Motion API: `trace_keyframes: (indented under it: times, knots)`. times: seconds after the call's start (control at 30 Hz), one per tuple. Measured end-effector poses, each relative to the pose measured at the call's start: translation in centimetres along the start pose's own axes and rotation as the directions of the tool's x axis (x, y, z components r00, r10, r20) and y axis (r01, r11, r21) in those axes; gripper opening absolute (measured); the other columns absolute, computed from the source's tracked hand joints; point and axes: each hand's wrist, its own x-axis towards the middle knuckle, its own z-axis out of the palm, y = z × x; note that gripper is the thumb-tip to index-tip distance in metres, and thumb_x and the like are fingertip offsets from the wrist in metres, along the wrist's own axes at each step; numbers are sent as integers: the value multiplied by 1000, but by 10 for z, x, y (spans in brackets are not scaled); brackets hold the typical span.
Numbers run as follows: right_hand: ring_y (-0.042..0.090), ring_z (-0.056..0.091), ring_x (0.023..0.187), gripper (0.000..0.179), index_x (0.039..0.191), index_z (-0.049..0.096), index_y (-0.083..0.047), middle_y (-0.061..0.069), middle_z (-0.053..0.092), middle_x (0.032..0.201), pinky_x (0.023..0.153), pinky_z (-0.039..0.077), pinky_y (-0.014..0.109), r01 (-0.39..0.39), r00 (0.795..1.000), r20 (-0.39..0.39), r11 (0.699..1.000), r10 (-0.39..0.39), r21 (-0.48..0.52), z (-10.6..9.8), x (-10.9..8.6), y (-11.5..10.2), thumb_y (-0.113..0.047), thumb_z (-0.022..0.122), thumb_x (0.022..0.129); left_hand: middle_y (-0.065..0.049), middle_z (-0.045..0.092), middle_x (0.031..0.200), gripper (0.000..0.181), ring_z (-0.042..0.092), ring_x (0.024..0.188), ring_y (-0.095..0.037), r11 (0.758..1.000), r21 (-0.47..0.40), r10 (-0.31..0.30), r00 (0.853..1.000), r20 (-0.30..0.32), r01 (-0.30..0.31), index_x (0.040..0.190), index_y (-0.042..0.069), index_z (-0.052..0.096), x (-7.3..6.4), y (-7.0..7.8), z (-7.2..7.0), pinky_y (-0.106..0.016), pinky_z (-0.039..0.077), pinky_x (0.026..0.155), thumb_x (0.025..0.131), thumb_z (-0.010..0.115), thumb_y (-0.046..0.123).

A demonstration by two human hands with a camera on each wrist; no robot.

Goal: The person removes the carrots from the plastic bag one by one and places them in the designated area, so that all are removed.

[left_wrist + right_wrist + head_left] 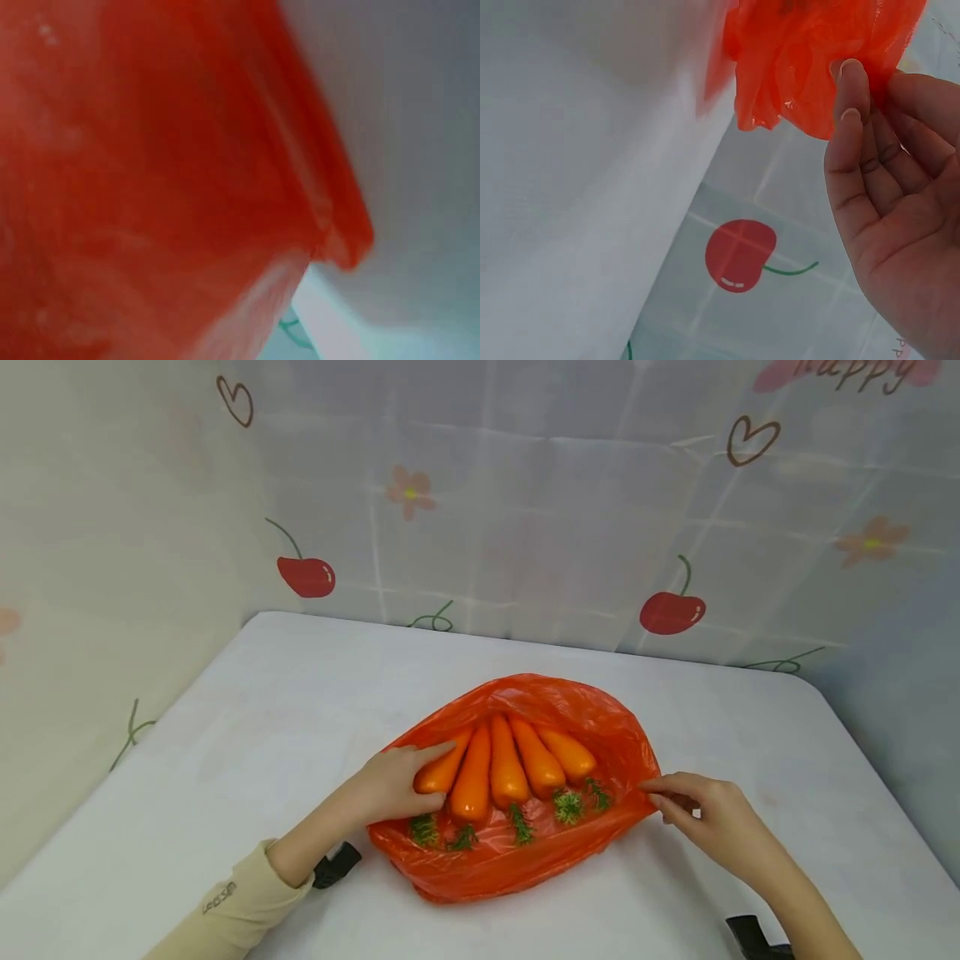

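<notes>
A screened-off booth, kind of building unclear
Cherry-printed sheeting (525,543) stands around the white surface (315,693) on three sides.

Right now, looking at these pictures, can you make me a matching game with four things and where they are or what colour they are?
Things:
1. carrots
2. left hand
3. right hand
4. table

Place, colour or state:
A. pinching the edge of the red bag
B. white
C. orange
D. touching the leftmost carrot

Right pairs: 1-C, 2-D, 3-A, 4-B
</notes>
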Motion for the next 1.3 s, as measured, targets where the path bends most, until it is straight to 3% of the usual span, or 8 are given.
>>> trace_keyframes:
  times: [0.13,0.37,0.57,0.7,0.83,1.03,1.23,1.3]
  knots:
    - [8,59,64,20,101,70,-2,3,66,89,59,52,23,-54,999,5,997,54,47,3,0,0,2,70,81,-10,56,122,59,51,105,-24,997,-72,11,1000,21,-9,142,19,44,-2,-2,-1,-43,43,88,85,59,27]
    - [7,60,65,20,101,70,-2,7,66,92,61,54,26,-94,995,-16,993,95,73,5,0,-1,3,69,81,-2,54,79,57,47,65,-14,974,-214,74,997,27,-66,137,6,48,-2,-6,-14,-26,41,57,84,62,19]
    - [8,60,65,20,101,70,-1,7,66,92,61,54,27,-104,994,-12,992,105,76,5,-1,-1,4,68,82,-6,59,108,57,53,84,-16,944,-314,125,991,42,-106,134,0,48,-2,-4,-17,-27,49,72,86,66,23]
    - [8,60,65,21,102,70,-1,7,65,92,62,54,28,-115,993,-13,991,116,67,5,-2,-2,3,68,82,-7,57,111,57,55,93,-20,905,-410,146,988,52,-113,135,2,47,-2,-3,-17,-30,50,78,87,66,24]
    - [8,60,65,21,102,70,-1,7,66,92,61,54,27,-123,992,-19,990,124,68,5,-3,-2,4,69,81,-8,55,113,57,57,97,-23,841,-533,151,986,73,-89,137,4,47,-4,-1,-17,-31,51,77,87,66,24]
    - [8,60,63,21,101,70,-1,7,66,92,60,54,27,-122,992,-23,991,123,48,4,-4,-4,4,69,81,-12,51,123,55,59,101,-26,700,-712,172,981,90,-57,139,8,45,-9,4,-23,-36,51,78,89,64,21]
    - [11,59,62,20,100,70,0,7,66,89,59,53,26,-123,992,-21,992,124,36,3,-1,-5,4,68,81,-15,49,125,57,58,104,-28,583,-810,141,990,17,-69,140,6,42,-18,7,-40,-39,50,82,90,64,20]
    - [10,59,62,20,100,70,1,7,66,89,59,54,27,-123,992,-23,992,124,35,2,0,-5,4,68,81,-16,49,127,57,58,105,-29,563,-822,120,993,-20,-84,140,5,42,-19,4,-46,-39,49,83,90,64,21]
